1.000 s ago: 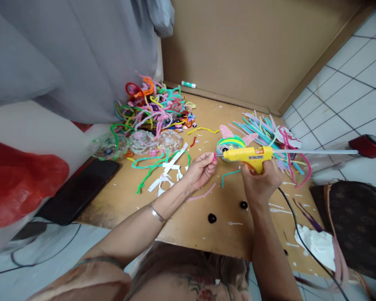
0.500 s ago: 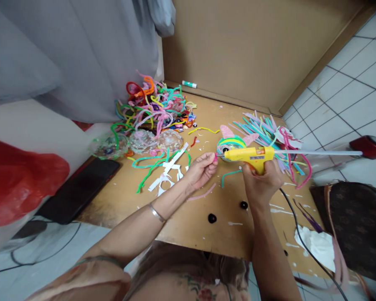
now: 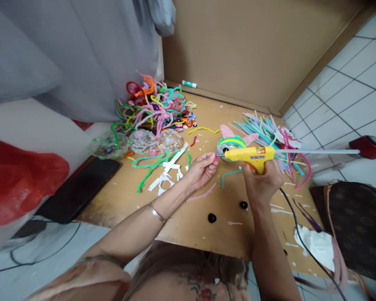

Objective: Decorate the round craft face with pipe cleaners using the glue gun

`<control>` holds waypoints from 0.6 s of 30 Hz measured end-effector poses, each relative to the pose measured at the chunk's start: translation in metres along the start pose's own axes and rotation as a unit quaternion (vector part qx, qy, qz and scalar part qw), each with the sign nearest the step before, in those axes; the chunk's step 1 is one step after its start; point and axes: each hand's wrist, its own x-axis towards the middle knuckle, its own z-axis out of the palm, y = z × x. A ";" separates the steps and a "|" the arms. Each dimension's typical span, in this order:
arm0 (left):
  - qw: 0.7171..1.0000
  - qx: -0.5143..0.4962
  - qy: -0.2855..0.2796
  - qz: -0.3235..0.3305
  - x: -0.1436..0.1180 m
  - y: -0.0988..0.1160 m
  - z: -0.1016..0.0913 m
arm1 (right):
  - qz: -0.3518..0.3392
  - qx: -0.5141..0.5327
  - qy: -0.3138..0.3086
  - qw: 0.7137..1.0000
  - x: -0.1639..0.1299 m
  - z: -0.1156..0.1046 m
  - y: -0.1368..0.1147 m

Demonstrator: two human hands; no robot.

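Observation:
My right hand [image 3: 265, 174] is wrapped round the handle of a yellow hot glue gun [image 3: 249, 154], with a long clear glue stick [image 3: 319, 151] poking out of its back. The gun's nozzle points left, at a small pink piece [image 3: 216, 157] pinched between the fingertips of my left hand [image 3: 202, 169]. What kind of piece it is I cannot make out, as the fingers cover most of it. Just behind the gun sits a round craft figure [image 3: 232, 142] with yellow and green bands, pink ear-like parts and a black eye; the gun partly hides it.
Tangled pipe cleaners [image 3: 153, 104] and clear plastic rounds [image 3: 169, 140] lie back left, near white paper scraps [image 3: 172, 167]. More pipe cleaners [image 3: 260, 127] lie at right. Two black round pieces [image 3: 212, 218] rest in front. A phone [image 3: 81, 190], a brown bag [image 3: 354, 225] and the gun's cord [image 3: 301, 238] flank the table.
Almost nothing differs. The glue stick's far end sits slightly further left, closer to the gun; both hands stay in place.

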 end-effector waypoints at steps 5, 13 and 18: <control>1.000 0.005 0.006 -0.001 0.000 0.001 0.001 | -0.012 -0.004 -0.003 1.000 0.000 0.000 0.002; 1.000 0.006 0.001 -0.001 0.000 0.001 0.001 | 0.000 0.010 0.000 1.000 0.000 0.000 0.003; 1.000 -0.002 -0.003 0.005 0.001 0.000 -0.001 | 0.020 0.011 0.002 1.000 0.003 0.000 0.004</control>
